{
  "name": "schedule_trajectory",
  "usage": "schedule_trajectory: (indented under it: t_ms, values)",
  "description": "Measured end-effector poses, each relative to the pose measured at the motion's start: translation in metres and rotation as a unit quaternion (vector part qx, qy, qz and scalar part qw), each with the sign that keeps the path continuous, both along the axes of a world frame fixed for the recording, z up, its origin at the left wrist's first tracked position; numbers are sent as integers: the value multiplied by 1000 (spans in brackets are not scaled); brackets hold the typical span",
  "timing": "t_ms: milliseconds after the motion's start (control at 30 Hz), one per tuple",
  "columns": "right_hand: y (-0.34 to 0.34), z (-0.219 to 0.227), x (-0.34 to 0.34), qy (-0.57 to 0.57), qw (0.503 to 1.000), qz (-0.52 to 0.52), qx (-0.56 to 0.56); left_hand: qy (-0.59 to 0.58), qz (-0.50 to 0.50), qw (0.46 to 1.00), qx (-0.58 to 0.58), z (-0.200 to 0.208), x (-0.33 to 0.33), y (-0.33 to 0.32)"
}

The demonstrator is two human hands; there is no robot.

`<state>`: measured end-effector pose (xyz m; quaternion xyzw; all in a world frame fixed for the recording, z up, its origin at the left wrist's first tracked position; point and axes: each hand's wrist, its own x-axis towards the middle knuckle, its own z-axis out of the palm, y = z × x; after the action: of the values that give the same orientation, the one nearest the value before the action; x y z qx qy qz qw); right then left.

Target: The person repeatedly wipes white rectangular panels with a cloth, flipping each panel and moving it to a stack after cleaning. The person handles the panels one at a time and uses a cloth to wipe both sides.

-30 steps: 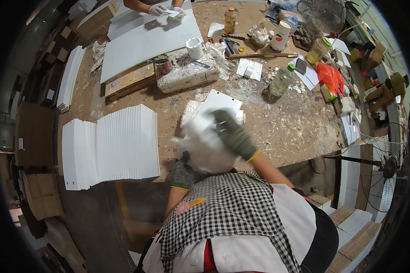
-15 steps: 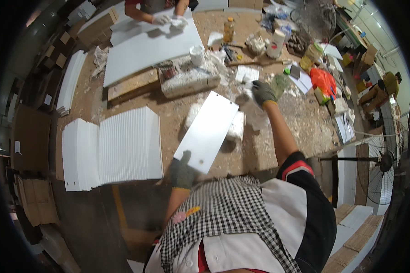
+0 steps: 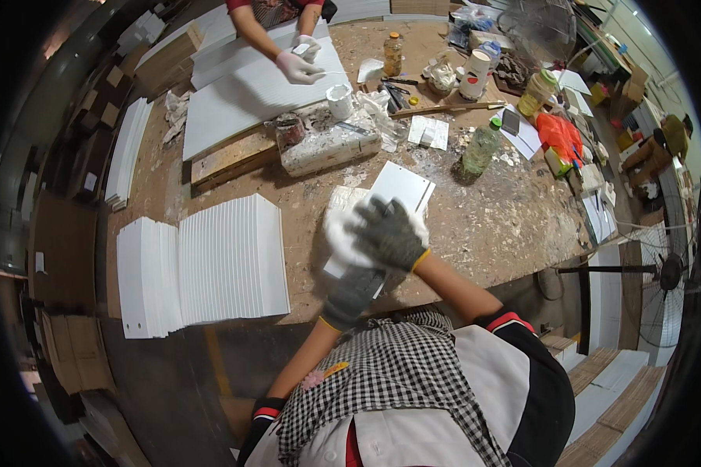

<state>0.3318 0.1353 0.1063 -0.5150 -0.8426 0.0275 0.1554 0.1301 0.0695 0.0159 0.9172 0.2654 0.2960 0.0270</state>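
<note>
white panel (image 3: pixel 401 191) now flat on bench (image 3: pixel 514 226) again, not tilted up as 0.5 s ago, w/ right hand (image 3: pixel 388 232) back pressing white cloth (image 3: pixel 341 237) onto it, left hand (image 3: pixel 352 294) gripping panel's near edge, so wiping resumes.

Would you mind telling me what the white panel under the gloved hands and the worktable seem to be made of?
The white panel looks like a thin, rigid board with a smooth, matte white coating, possibly laminated wood or plastic; its flat face and crisp edges suggest this. The worktable appears to be bare brown wood or plywood, rough and blotched with white residue. The right hand presses a white cloth on the panel.
</note>
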Motion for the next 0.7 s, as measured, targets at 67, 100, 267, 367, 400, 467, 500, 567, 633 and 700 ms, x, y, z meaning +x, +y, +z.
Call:
schedule_trajectory:
  t_ms: [67, 100, 267, 367, 400, 467, 500, 567, 633, 700]
  values:
    - [51, -24, 33, -2, 997, -67, -43, 32, 20, 999, 30, 6, 0, -1]
    - [77, -34, 51, -24, 988, -120, -97, 7, 17, 999, 40, 12, 2, -4]
    - [161, -24, 150, -171, 939, -258, -152, 30, 93, 994, -50, 48, 11, -9]
    - [132, 9, 156, 283, 917, -265, -96, -87, 185, 945, -257, 59, -4, -22]
    - [120, 22, 145, 338, 920, -192, -54, -176, 193, 896, -359, 59, -11, -24]
    - [82, 27, 94, 277, 921, -242, -131, -386, 165, 714, -560, 50, -22, -21]
    - [61, 21, 55, 116, 930, -280, -206, -499, 120, 577, -635, 43, -27, -17]
    - [21, 3, -13, -73, 956, -245, -142, -640, 25, 325, -695, 25, -35, -5]
    - [-25, -18, -47, -42, 996, -74, -39, -674, -60, 202, -708, 7, -44, 6]
    - [-63, -32, -50, -40, 982, 159, -95, -671, -149, 111, -718, -8, -51, 16]
